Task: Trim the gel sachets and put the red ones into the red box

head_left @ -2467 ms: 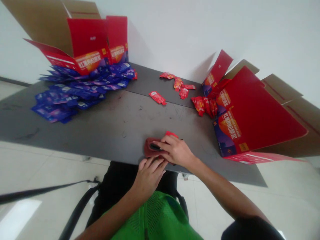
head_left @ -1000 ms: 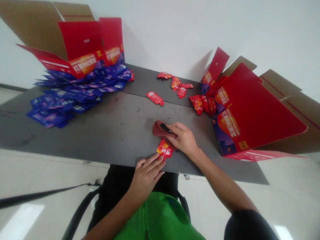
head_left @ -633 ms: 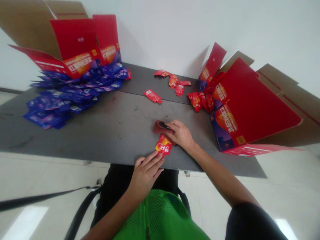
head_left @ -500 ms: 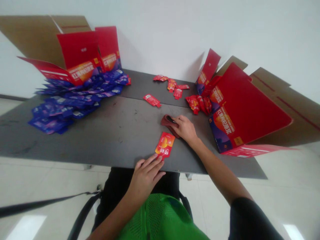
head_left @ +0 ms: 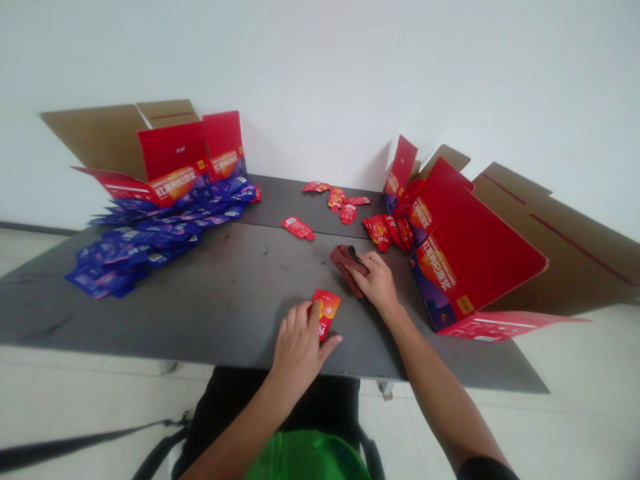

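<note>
At both hands (head_left: 299,350) (head_left: 377,283) — sachet (head_left: 326,312), maybe cloth (head_left: 346,261)

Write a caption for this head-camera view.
A person's left hand touches a red sachet while the right hand presses a dark red cloth on a grey table.

The table (head_left: 225,320) holds a sachet (head_left: 329,308) under the left hand (head_left: 299,353).

A plain white wall (head_left: 320,67) rises behind a dark grey desk (head_left: 210,300), whose scuffed top has a seam running across it. A dark skirting strip (head_left: 35,229) edges the wall at the far left, above a pale tiled floor (head_left: 75,393), evenly lit.
</note>
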A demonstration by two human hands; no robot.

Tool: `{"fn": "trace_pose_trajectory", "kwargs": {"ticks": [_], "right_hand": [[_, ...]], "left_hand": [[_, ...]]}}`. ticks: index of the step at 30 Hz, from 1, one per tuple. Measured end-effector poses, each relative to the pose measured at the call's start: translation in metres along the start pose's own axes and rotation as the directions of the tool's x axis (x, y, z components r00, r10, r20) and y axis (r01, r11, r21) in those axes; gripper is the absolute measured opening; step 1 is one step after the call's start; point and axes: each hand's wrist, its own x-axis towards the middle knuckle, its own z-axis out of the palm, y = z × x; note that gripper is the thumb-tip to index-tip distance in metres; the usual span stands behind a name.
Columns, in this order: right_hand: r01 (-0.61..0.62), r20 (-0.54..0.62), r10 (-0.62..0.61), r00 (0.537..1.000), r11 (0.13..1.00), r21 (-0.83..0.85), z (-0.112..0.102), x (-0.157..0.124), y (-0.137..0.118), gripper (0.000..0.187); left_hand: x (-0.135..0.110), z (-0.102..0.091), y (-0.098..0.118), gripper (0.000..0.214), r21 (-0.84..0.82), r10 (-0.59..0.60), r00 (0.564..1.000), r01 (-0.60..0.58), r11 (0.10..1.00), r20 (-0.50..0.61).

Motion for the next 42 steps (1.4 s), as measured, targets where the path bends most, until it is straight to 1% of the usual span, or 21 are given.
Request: {"fn": "trace_pose_trajectory", "kwargs": {"ticks": [3, 5, 6, 8, 11, 13, 14, 16, 17, 18, 19, 20, 21, 23, 25, 27, 30, 32, 34, 37, 42], "right_hand": [[0.004, 0.081, -0.003, 0.997, 1.0, -0.014, -0.003, 0.001, 0.003, 0.034], [0.015, 0.132, -0.009, 0.991, 0.999, -0.045, -0.006, 0.001, 0.005, 0.035], [0.022, 0.151, -0.012, 0.988, 0.998, -0.066, -0.006, 0.001, 0.006, 0.035], [0.04, 0.183, -0.021, 0.983, 0.994, -0.104, -0.006, 0.0, 0.007, 0.034], [0.062, 0.215, -0.029, 0.976, 0.987, -0.149, -0.002, -0.001, 0.007, 0.032], [0.073, 0.232, -0.029, 0.972, 0.981, -0.182, 0.002, -0.001, 0.006, 0.031], [0.076, 0.236, -0.027, 0.971, 0.977, -0.198, 0.003, -0.002, 0.005, 0.031], [0.08, 0.237, -0.026, 0.971, 0.972, -0.221, 0.004, -0.002, 0.004, 0.033], [0.079, 0.235, -0.024, 0.972, 0.971, -0.227, 0.005, -0.002, 0.003, 0.033], [0.076, 0.23, -0.022, 0.973, 0.97, -0.23, 0.004, -0.002, 0.003, 0.033], [0.074, 0.227, -0.02, 0.974, 0.971, -0.229, 0.004, -0.002, 0.003, 0.031], [0.071, 0.225, -0.018, 0.974, 0.971, -0.227, 0.004, -0.002, 0.002, 0.031], [0.066, 0.224, -0.014, 0.975, 0.973, -0.223, 0.003, -0.002, 0.002, 0.03], [0.055, 0.229, -0.005, 0.973, 0.976, -0.211, 0.002, -0.002, 0.003, 0.031], [0.045, 0.233, 0.001, 0.972, 0.98, -0.192, 0.002, -0.001, 0.003, 0.03], [0.034, 0.236, 0.009, 0.972, 0.983, -0.179, 0.002, 0.0, 0.002, 0.026], [0.011, 0.247, 0.035, 0.968, 0.984, -0.18, 0.002, 0.001, 0.003, 0.018], [-0.002, 0.256, 0.048, 0.966, 0.984, -0.178, 0.003, 0.002, 0.004, 0.016], [-0.014, 0.257, 0.058, 0.965, 0.985, -0.17, 0.004, 0.002, 0.005, 0.015], [-0.036, 0.268, 0.08, 0.96, 0.985, -0.167, 0.005, 0.002, 0.006, 0.018], [-0.068, 0.31, 0.123, 0.943, 0.981, -0.181, 0.004, 0.004, 0.004, 0.022]], "left_hand": [[0.01, -0.002, 0.001, 0.047, 0.057, 0.006, 1.0, -0.006, 0.998, 0.01], [0.015, -0.003, -0.002, 0.037, 0.073, 0.024, 0.999, -0.025, 0.997, 0.022], [0.018, -0.003, -0.005, 0.035, 0.07, 0.031, 0.999, -0.032, 0.997, 0.023], [0.021, -0.003, -0.014, 0.039, 0.048, 0.027, 1.0, -0.027, 0.998, 0.012], [0.031, -0.008, -0.031, 0.047, -0.041, -0.046, 0.999, 0.045, 0.998, -0.02], [0.046, -0.013, -0.04, 0.048, -0.17, -0.126, 0.991, 0.115, 0.979, -0.053], [0.057, -0.016, -0.042, 0.047, -0.253, -0.169, 0.983, 0.147, 0.956, -0.069], [0.087, -0.018, -0.038, 0.046, -0.438, -0.245, 0.966, 0.188, 0.879, -0.078], [0.105, -0.016, -0.033, 0.045, -0.534, -0.274, 0.96, 0.201, 0.821, -0.059], [0.124, -0.012, -0.025, 0.044, -0.629, -0.287, 0.957, 0.206, 0.749, -0.029], [0.144, -0.006, -0.016, 0.044, -0.725, -0.306, 0.952, 0.228, 0.65, 0.025], [0.163, 0.002, -0.006, 0.043, -0.801, -0.314, 0.942, 0.277, 0.531, 0.117], [0.182, 0.011, 0.005, 0.042, -0.818, -0.299, 0.94, 0.301, 0.49, 0.166], [0.216, 0.032, 0.027, 0.037, -0.83, -0.253, 0.94, 0.325, 0.454, 0.229], [0.244, 0.055, 0.046, 0.03, -0.82, -0.214, 0.939, 0.341, 0.459, 0.271], [0.265, 0.076, 0.061, 0.025, -0.801, -0.181, 0.936, 0.353, 0.484, 0.303], [0.29, 0.103, 0.076, 0.025, -0.766, -0.131, 0.938, 0.338, 0.547, 0.32], [0.302, 0.115, 0.082, 0.026, -0.741, -0.1, 0.947, 0.302, 0.599, 0.305], [0.313, 0.124, 0.086, 0.025, -0.71, -0.072, 0.957, 0.258, 0.656, 0.281], [0.322, 0.13, 0.089, 0.022, -0.649, -0.047, 0.971, 0.194, 0.736, 0.236], [0.32, 0.131, 0.09, 0.044, -0.533, 0.003, 0.986, 0.087, 0.842, 0.165]]}}
